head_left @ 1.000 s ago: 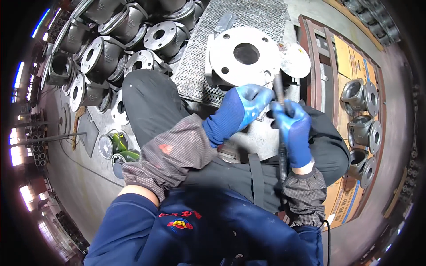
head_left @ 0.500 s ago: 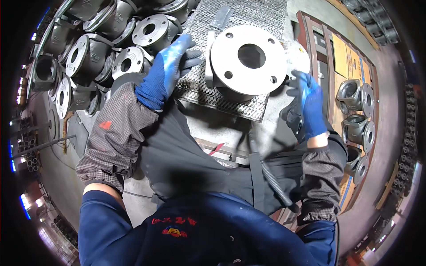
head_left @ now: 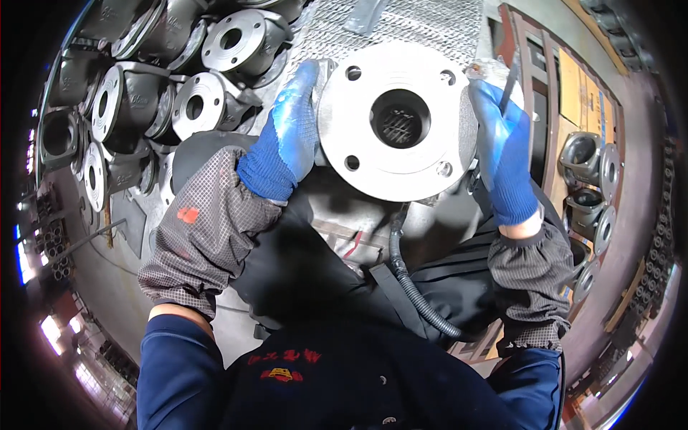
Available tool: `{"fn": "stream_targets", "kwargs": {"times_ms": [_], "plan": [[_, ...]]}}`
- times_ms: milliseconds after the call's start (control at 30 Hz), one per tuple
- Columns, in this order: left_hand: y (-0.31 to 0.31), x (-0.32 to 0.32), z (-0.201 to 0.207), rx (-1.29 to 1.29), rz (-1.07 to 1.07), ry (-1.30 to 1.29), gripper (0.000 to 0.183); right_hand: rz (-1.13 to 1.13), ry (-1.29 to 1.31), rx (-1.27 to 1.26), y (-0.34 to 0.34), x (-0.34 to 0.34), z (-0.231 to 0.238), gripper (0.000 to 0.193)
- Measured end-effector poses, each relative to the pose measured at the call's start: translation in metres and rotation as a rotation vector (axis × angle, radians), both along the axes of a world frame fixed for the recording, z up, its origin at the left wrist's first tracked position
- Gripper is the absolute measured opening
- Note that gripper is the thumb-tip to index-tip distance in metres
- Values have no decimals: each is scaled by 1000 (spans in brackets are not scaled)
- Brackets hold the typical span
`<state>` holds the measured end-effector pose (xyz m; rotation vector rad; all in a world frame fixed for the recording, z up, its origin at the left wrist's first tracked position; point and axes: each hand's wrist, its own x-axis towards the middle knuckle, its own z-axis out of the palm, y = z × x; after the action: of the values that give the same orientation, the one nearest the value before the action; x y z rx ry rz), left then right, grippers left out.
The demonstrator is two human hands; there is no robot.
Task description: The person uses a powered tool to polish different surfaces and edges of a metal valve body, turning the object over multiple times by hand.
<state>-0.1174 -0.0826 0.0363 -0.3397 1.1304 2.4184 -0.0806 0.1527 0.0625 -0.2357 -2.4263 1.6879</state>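
A grey cast valve body (head_left: 344, 147) with a pale round flange faces up in front of me. Its flange has a large central bore and several bolt holes, and through the bore a textured surface shows. My left hand (head_left: 295, 118), in a blue coated glove, presses on the casting's left side, fingers partly behind it. On the opposite side my right hand (head_left: 499, 132), gloved alike, grips the casting, its fingertips mostly hidden. A thin dark strip (head_left: 510, 84) crosses the right glove; I cannot tell whether it is held. Beneath lies a textured metal plate (head_left: 315, 39).
Similar flanged castings (head_left: 229, 39) are piled at the left. More castings (head_left: 584, 154) stand on a wooden pallet at the right, beside a reddish metal frame (head_left: 512, 32). A small clear bag (head_left: 365, 16) rests on the plate. A ribbed black hose (head_left: 412, 276) runs between my legs.
Both hands have closed in on the casting from its sides and now hold it. It looks larger and nearer, its flange shifted slightly down, with the bore view changed.
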Motion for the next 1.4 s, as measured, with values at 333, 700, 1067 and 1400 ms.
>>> {"fn": "stream_targets", "kwargs": {"times_ms": [333,700,1067,1400], "plan": [[-59,16,-23,-34,114,-13,50,368,-154,-373,-77,24,28,43],[-45,17,8,-205,20,189,46,162,11,-108,-48,-5,-14,23],[-38,14,4,-528,-153,407,50,-504,-577,-87,102,84,-201,34],[-44,12,1,-392,-58,209,46,-409,-689,-1041,-19,169,-336,53]]}}
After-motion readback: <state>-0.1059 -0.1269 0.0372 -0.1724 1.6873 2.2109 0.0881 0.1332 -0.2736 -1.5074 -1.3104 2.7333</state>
